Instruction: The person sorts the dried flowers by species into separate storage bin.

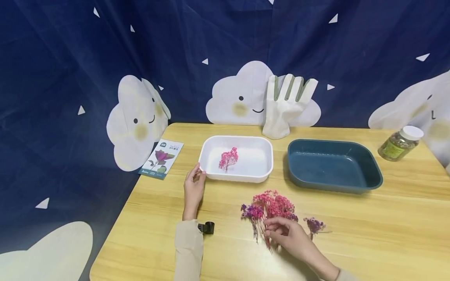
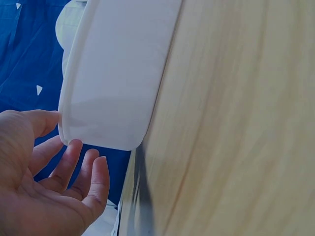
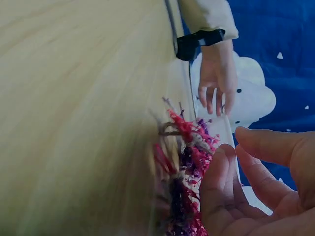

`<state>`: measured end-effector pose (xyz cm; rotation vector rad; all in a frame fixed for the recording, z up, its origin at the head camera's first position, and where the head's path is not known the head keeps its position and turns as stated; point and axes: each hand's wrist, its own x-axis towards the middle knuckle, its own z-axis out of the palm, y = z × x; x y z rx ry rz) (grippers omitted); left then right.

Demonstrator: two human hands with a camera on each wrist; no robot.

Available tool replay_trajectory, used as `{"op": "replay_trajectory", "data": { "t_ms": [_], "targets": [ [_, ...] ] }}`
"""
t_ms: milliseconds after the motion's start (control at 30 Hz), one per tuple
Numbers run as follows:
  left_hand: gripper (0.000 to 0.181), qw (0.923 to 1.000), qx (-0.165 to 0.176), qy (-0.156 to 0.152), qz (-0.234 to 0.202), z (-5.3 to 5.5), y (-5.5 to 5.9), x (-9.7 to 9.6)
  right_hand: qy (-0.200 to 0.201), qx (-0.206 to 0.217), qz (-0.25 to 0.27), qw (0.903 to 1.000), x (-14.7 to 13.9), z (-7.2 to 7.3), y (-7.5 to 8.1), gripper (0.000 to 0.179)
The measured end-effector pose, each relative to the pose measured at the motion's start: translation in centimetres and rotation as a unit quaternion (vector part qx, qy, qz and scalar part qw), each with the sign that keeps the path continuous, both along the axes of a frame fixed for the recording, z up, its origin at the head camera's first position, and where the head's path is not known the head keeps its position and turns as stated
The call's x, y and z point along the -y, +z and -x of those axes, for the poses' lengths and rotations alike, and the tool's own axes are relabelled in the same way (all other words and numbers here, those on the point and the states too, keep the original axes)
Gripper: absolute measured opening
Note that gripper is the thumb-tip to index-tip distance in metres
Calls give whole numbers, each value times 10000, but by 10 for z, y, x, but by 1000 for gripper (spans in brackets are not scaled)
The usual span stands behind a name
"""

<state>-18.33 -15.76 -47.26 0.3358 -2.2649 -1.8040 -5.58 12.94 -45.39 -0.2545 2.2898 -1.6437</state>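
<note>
My left hand (image 1: 194, 188) is at the near left corner of the white plastic basin (image 1: 239, 178), thumb and fingers at its rim. In the left wrist view the thumb meets the rim from one side and bent fingers from the other. One pink dried flower sprig (image 1: 228, 159) lies in this basin. My right hand (image 1: 288, 236) hovers at the stems of a bunch of pink and purple dried flowers (image 1: 274, 203) on the table. A gap shows between thumb and fingertips in the right wrist view, with no stem held between them. Beside that hand lies a purple sprig (image 1: 314, 225).
A dark blue-green basin (image 1: 330, 187) stands right of the white one. Farther right a white-lidded jar (image 1: 400, 144) leans. A white glove (image 1: 286, 105) stands upright at the back edge, and a flower-printed packet (image 1: 161, 159) lies at the left edge of the table (image 1: 151, 234).
</note>
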Motion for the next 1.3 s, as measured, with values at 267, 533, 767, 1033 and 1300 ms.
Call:
{"op": "replay_trajectory", "data": {
  "t_ms": [267, 533, 767, 1033, 1300],
  "targets": [
    [46, 10000, 15, 20, -2, 0, 0, -1, -91, -855, -591, 9945, 2, -3, -6, 26],
    [46, 10000, 63, -14, -33, 0, 0, 0, 4, -1132, -988, 9886, 5, -1, -7, 27],
    [45, 10000, 63, -13, 12, 1, -1, 0, -71, -1307, -1540, 9794, 11, 0, -7, 21],
    [45, 10000, 79, -25, 9, 1, 1, 0, -115, -1109, -1940, 9747, 14, 2, -6, 17],
    [45, 10000, 82, 1, 0, 2, 0, 0, 68, -1020, -1945, 9756, 15, 5, -5, 15]
  ]
}}
